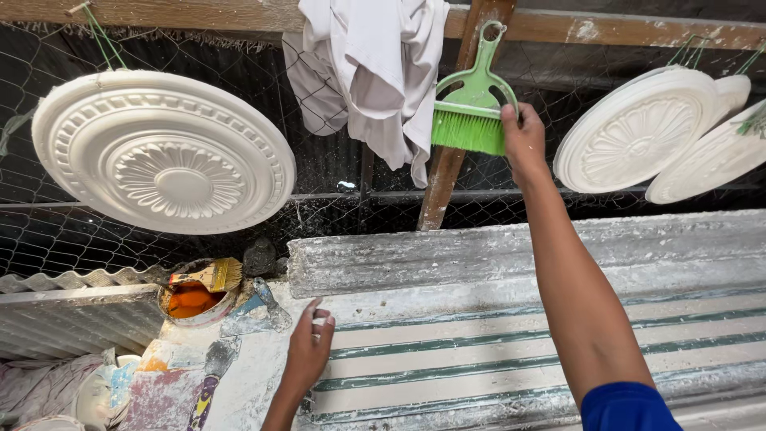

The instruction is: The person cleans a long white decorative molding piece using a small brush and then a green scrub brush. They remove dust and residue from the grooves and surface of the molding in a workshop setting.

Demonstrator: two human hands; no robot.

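Here the person is reaching up to a green hand brush (472, 108) hanging on a wooden post (447, 172).

The right hand (523, 137) is touching the right end of the brush's bristles, its fingers curling around that edge, though whether they are truly gripping it cannot be told. The left hand (309, 345) is hovering low over the plaster-dusted worktop (495, 335), fingers loose and holding nothing. A white cloth (375, 72) is hanging just left of the brush, and round white plaster medallions (163, 152) are dangling against the wire mesh on both sides. A tin of orange liquid (191, 302) with a paintbrush (209, 275) lying across it is sitting left of the left hand.
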